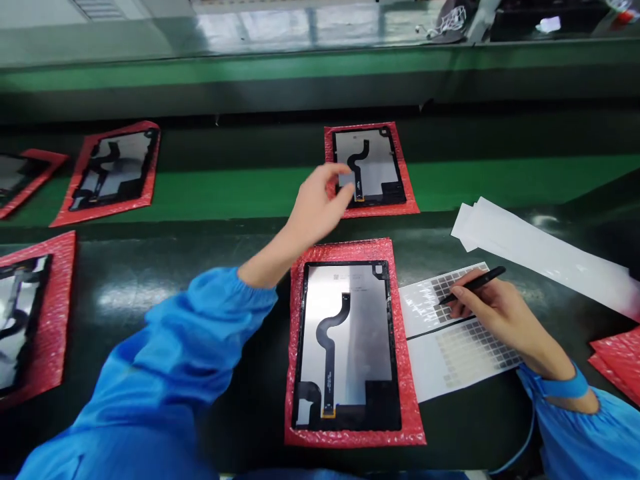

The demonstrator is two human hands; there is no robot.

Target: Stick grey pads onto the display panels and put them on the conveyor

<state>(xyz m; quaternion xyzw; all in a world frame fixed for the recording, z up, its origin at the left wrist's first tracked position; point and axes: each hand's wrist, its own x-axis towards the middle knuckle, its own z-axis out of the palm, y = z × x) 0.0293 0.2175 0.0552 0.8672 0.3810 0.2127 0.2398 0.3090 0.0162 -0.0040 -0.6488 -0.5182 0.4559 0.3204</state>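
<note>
My left hand [323, 200] reaches over the near edge of the far screen panel [385, 160], thumb and forefinger apart with nothing visible between them. That panel lies on a red bubble-wrap bag [405, 180]. In front of me, a nearer screen panel [370, 333] with a curved black flex cable [330, 353] rests on another red bag [293, 373]. On the right, my right hand [490, 307] grips a slim black pen-shaped tool [477, 281]. Its pointed tip is at a sheet of small grey square stickers [425, 300], partly covered by my fingers.
More panels on red bags stand at the left, one farther back [120, 167] and one nearer [20, 313]. White paper strips [545, 247] lie at the right, above several red bags [620, 360]. A raised ledge [250, 67] runs along the back.
</note>
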